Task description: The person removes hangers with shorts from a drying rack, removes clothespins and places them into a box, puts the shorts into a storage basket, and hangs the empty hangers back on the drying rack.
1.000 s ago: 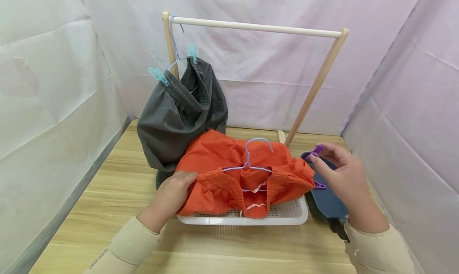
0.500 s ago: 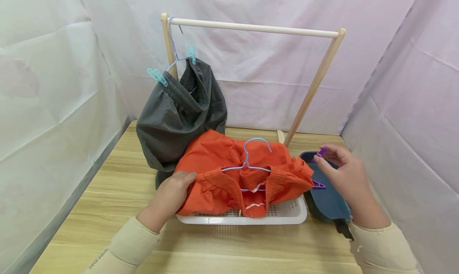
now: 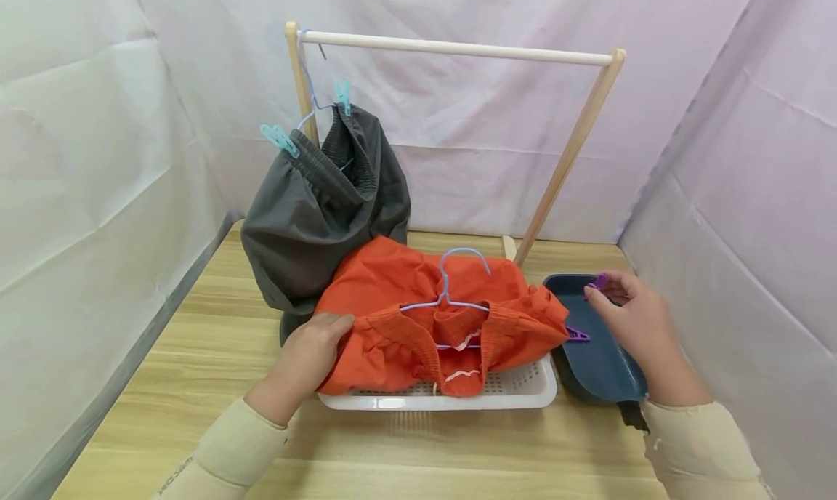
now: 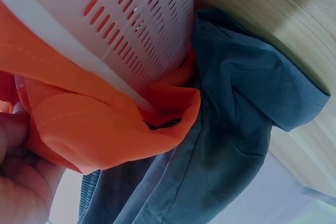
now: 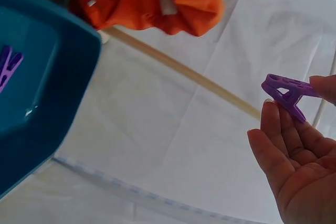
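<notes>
Wooden tabletop below, the orange garment lies between the hands.

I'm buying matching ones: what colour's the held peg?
The peg is purple, clearest in the right wrist view.

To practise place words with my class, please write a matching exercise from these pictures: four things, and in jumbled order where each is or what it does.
1. grey garment
2. orange garment
3. right hand
4. blue tray

A. lies across the white basket
B. stands right of the basket
C. hangs from the rack
D. pinches a purple clip

Pairs: 1-C, 2-A, 3-D, 4-B
</notes>
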A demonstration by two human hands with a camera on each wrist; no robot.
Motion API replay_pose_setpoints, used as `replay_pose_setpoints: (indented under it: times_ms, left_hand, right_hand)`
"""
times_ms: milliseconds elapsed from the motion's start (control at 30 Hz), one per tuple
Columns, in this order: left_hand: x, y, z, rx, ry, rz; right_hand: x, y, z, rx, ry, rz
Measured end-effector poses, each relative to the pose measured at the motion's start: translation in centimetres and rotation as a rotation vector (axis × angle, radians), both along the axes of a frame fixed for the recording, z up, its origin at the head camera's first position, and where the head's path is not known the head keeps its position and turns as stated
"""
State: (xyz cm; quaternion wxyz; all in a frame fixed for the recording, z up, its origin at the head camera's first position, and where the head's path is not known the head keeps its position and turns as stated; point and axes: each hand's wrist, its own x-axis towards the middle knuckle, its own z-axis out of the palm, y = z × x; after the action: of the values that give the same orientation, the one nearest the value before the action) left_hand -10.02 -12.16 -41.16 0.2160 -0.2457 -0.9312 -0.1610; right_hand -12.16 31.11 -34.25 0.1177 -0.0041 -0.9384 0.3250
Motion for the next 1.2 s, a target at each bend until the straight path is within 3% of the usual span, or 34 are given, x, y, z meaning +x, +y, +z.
replay_pose_setpoints:
  times_ms: [200,833,1200]
  left_hand:
    - [0.0,-0.2,0.1,-0.005,0.013,0.001]
    - [-0.1,-0.2,-0.1,-0.009,-0.005,0.003]
    - [-0.2,0.1,-0.1,0.022,0.056,-0.023]
  right_hand:
    - [-1.1,1.4,-1.2,0.062,-0.052,-0.004]
    - [-4.7,5.0,-4.9,0.263,-0.27,0.102]
    - [-5.8,6.0,-6.4,0.354,-0.407,0.166]
